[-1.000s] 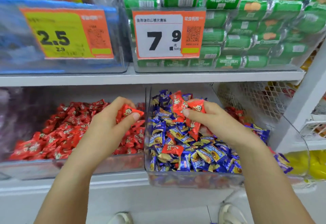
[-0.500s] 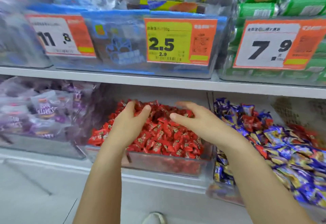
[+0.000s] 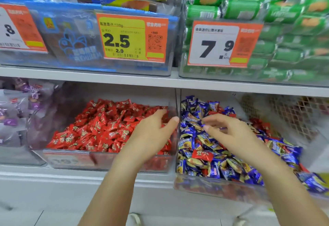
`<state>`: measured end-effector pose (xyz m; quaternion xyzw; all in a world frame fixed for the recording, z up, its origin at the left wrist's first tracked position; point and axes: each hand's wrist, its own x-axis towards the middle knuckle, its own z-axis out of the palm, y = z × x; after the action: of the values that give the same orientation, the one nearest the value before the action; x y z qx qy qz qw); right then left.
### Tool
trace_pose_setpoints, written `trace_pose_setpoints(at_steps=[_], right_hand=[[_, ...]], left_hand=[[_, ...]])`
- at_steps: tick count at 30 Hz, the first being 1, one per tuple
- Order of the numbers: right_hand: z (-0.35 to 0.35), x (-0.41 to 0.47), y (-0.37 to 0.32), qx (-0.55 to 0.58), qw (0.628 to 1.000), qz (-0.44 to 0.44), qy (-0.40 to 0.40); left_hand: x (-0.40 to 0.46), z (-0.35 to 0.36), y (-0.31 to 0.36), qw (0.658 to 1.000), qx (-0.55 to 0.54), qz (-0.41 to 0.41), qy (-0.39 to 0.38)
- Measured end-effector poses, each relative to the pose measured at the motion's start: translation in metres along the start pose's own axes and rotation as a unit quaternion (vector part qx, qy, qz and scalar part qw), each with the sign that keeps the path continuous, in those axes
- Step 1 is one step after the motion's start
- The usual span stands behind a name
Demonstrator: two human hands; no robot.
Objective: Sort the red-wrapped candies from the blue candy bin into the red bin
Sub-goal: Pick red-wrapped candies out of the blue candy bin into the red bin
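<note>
Both hands hover spread and empty. The right hand (image 3: 229,133) has a red-wrapped candy (image 3: 202,154) at its seven o'clock. It looks light and crinkly, best pinched by the body.

We face white shop shelving (image 3: 89,79) stocked in clear plastic bins. On the upper shelf sit green biscuit packs (image 3: 249,10) behind a 7.9 price tag (image 3: 216,45), and blue-edged packets behind a yellow 2.5 tag (image 3: 122,39). At lower left lie purple-wrapped sweets (image 3: 10,112); at right, a white mesh panel (image 3: 292,112). Below is pale floor (image 3: 53,215).
</note>
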<state>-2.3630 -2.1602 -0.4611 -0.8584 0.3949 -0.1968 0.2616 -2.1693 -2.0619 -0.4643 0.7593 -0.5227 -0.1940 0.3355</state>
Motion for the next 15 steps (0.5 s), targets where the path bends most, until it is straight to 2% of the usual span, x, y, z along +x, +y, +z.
trace_pose_setpoints(at_steps=[1, 3, 6, 10, 13, 15], right_hand=[[0.004, -0.005, 0.003, -0.035, 0.999, -0.036, 0.006], [0.016, -0.013, 0.002, -0.075, 0.99, -0.116, -0.034], [0.034, -0.016, 0.011, -0.191, 0.964, -0.165, -0.088], [0.02, -0.003, 0.045, -0.291, 0.953, -0.071, -0.055], [-0.005, -0.002, 0.068, -0.199, 0.977, -0.031, -0.073], [-0.022, -0.008, 0.08, -0.133, 0.989, -0.01, -0.065]], left_hand=[[0.002, 0.01, 0.009, 0.999, 0.022, 0.004, -0.028], [0.005, 0.027, 0.02, 0.994, 0.086, 0.011, -0.064], [0.009, 0.038, 0.022, 0.983, 0.176, -0.001, -0.058], [0.007, 0.038, 0.025, 0.982, 0.186, -0.006, -0.044], [0.007, 0.038, 0.028, 0.983, 0.18, -0.015, -0.034], [0.009, 0.039, 0.028, 0.979, 0.202, 0.03, 0.012]])
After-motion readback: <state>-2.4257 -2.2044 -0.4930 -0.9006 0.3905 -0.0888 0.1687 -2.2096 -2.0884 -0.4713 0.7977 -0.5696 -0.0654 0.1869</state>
